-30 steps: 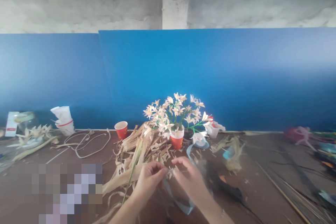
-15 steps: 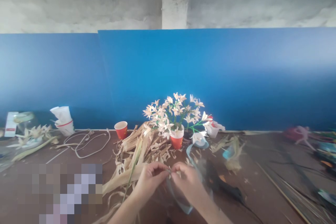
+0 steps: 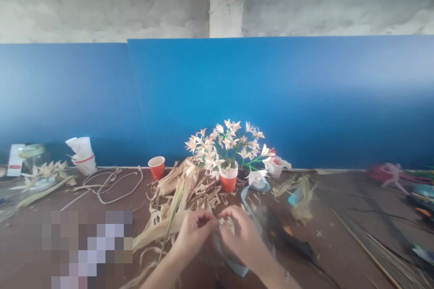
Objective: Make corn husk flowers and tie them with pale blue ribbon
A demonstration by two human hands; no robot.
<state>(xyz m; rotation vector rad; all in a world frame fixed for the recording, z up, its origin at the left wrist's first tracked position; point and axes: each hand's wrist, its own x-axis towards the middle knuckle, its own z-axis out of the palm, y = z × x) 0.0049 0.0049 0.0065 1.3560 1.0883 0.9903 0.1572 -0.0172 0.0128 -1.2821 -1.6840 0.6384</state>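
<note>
My left hand (image 3: 196, 231) is pinched, thumb against forefinger, over the table's near middle; whatever sits in the pinch is too small to name. Beside it, my right hand (image 3: 244, 237) has its thumb and forefinger apart, and pale scraps (image 3: 226, 223) show through the gap. I cannot tell if those scraps touch the fingers. A light blue ribbon (image 3: 239, 267) curves below and behind my right hand. Dry corn husks (image 3: 185, 189) lie heaped just beyond my left hand. Past both hands, a red paper cup (image 3: 228, 184) bears cream-coloured husk flowers (image 3: 230, 142) on green stems.
Right of my hands lies a dark, blurred tool (image 3: 293, 244) with a cord. Another red cup (image 3: 156, 169) stands by a white cable (image 3: 101, 189) at the back left. Thin sticks (image 3: 371, 253) lie far right. A blue partition (image 3: 217, 81) closes off the back.
My right thumb and forefinger have parted, and the right hand has drawn slightly away from the left. The left hand keeps its pinch, nearly still.
</note>
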